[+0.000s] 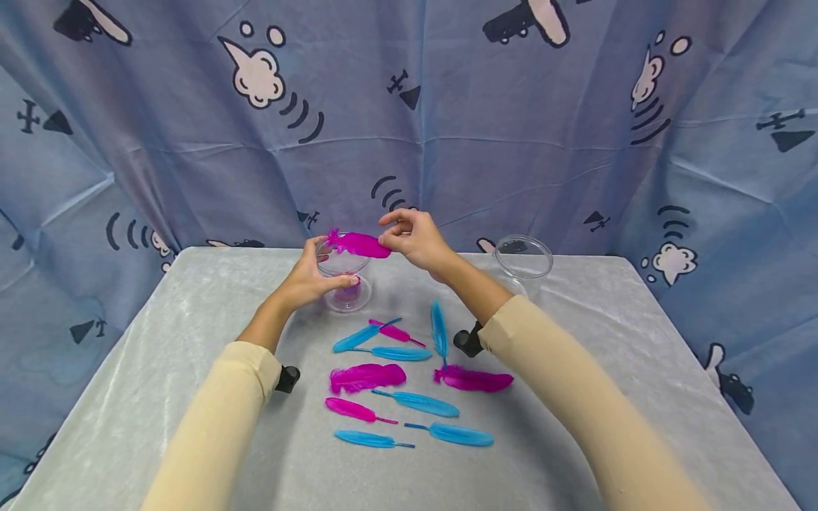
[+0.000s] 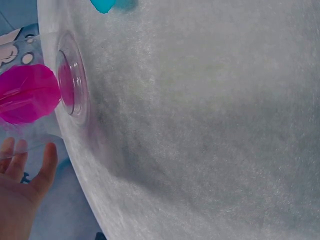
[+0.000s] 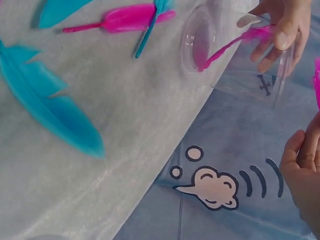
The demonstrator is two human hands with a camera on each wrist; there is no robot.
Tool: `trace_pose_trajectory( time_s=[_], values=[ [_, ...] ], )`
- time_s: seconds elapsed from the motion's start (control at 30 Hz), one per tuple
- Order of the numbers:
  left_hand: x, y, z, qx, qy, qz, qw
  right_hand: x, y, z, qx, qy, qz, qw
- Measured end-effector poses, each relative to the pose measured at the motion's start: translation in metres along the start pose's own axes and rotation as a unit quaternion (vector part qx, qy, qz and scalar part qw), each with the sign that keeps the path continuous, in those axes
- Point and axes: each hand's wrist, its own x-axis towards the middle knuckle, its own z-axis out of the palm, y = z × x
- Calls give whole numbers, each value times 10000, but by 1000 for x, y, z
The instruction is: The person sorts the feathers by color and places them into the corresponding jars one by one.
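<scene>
In the head view, left of centre, a magenta feather (image 1: 361,245) is pinched at its right end by the right hand (image 1: 417,240); its long axis is held nearly level, tufted end leftward, over the clear cup (image 1: 359,267) gripped by the left hand (image 1: 303,281).

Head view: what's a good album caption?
Right hand pinches a pink feather near the clear cup held by the left hand.
</scene>
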Motion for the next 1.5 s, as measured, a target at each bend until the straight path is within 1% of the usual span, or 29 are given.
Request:
trace_pose_trajectory(
  time_s=[0.37,0.5,0.7,0.83,0.93,1.1,1.23,1.37,1.5],
  values=[
    [1,-1,1,-4,55,-15,10000,10,6,18,-592,188,290,9976],
    [1,-1,1,-23,46,-33,10000,13,6,24,-604,289,343,9972],
    [1,-1,0,-89,89,-23,9999,18,5,34,-659,322,422,9964],
    [2,-1,0,-43,84,-16,10000,20,4,38,-726,398,345,9960],
    [2,-1,0,2,15,-2,10000,20,3,38,-737,411,307,9960],
    [2,-1,0,19,-44,10,10000,19,1,36,-632,224,275,9974],
    [2,-1,0,2,-65,41,10000,14,-2,31,-647,-25,104,9978],
    [2,-2,0,7,-67,29,10000,4,-9,20,-781,-421,-312,9956],
    [2,-3,0,36,-18,6,10000,-11,-17,0,-882,-795,-741,9902]
  ],
)
